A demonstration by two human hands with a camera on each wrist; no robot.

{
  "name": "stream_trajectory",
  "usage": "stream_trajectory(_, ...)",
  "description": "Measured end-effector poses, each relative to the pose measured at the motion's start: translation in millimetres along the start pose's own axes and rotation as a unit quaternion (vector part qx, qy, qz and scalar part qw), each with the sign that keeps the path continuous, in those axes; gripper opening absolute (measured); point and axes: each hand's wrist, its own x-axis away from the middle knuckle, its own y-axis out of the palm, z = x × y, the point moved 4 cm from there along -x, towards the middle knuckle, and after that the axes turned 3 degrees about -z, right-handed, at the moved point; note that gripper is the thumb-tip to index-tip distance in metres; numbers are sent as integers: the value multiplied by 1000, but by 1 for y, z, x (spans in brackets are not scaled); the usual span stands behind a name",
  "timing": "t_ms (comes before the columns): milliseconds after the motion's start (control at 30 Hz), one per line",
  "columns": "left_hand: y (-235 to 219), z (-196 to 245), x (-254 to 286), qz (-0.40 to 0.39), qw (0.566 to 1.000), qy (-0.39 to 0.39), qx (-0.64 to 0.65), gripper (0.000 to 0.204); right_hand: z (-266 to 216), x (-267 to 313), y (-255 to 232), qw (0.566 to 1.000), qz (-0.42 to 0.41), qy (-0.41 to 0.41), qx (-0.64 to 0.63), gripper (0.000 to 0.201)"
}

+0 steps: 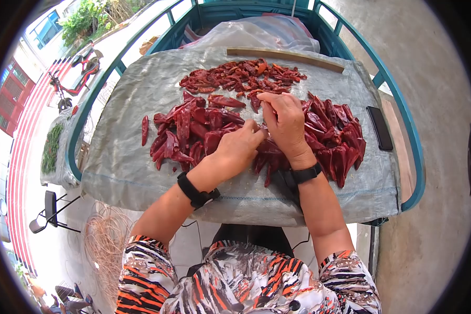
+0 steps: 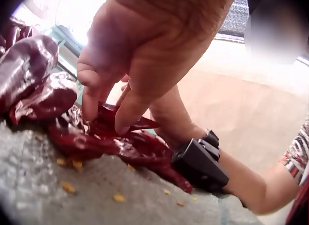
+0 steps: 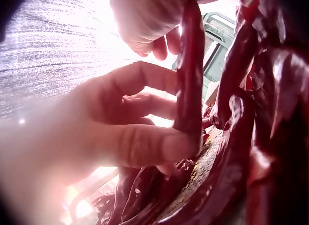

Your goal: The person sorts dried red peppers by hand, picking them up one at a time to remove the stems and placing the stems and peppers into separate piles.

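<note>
My left hand [image 1: 236,149] and right hand [image 1: 288,124] meet over the middle of a dark red heap of dried chili peppers. In the right wrist view a long, glossy dried chili pepper [image 3: 189,75] stands nearly upright between them. The left thumb and fingers [image 3: 130,143] pinch its lower part. At its top end the right hand [image 3: 149,22] grips it, with its fingertips partly hidden. Below the left fingertips, in the left wrist view, more chilies [image 2: 116,145] lie on the grey woven sheet [image 2: 34,186].
Whole chilies form a left heap [image 1: 186,131] and a right heap [image 1: 337,144]. Smaller red pieces [image 1: 235,76] lie behind, before a wooden strip [image 1: 288,56]. A phone [image 1: 379,128] rests near the teal cart rail [image 1: 411,141]. Yellow seeds [image 2: 67,187] dot the sheet.
</note>
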Motion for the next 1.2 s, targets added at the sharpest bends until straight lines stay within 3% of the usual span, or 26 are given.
stream_trajectory(100, -17, 2, 7, 2, 999, -34, -7, 47, -3, -4, -7, 1000, 19, 22, 1, 16)
stream_trajectory(200, -34, 1, 20, 33, 997, -62, 31, 46, -6, -2, -13, 991, -3, 104, -82, 15)
stream_trajectory(333, -42, -17, 32, 113, 988, -62, 80, 45, -9, -4, -10, 995, -36, 9, -96, 17)
stream_trajectory(433, -41, -29, 36, 150, 982, -87, 80, 49, -8, -9, -13, 998, 2, 45, -48, 19)
stream_trajectory(467, -35, -35, 37, 184, 976, -88, 70, 51, -6, -9, -14, 993, -60, 94, -40, 19)
stream_trajectory(500, -33, -38, 40, 218, 970, -88, 60, 52, -7, -8, -14, 992, -109, 70, -5, 20)
stream_trajectory(567, -37, -35, 47, 215, 964, -150, 44, 49, -3, -2, -12, 977, -200, 25, 68, 21)
stream_trajectory(600, -45, -27, 52, 214, 962, -163, 56, 46, -3, 1, -12, 947, -298, 64, 100, 28)
stream_trajectory(667, -50, -23, 58, 201, 962, -167, 76, 40, -11, 0, -18, 911, -381, 62, 145, 33)
stream_trajectory(833, -34, -20, 59, 153, 975, -128, 102, 27, -14, 20, -4, 839, -490, 39, 234, 34)
stream_trajectory(967, -30, -8, 58, 118, 977, -154, 89, 35, -14, 14, -4, 856, -447, 102, 240, 20)
stream_trajectory(1067, -18, -17, 51, 163, 958, -155, 177, 41, -22, 9, -20, 930, -293, 120, 188, 23)
stream_trajectory(1167, -19, -20, 41, 161, 914, -205, 310, 52, -47, 7, -30, 948, -224, 225, 0, 29)
stream_trajectory(1200, -18, -22, 36, 193, 899, -201, 338, 54, -54, 11, -31, 941, -237, 235, -58, 35)
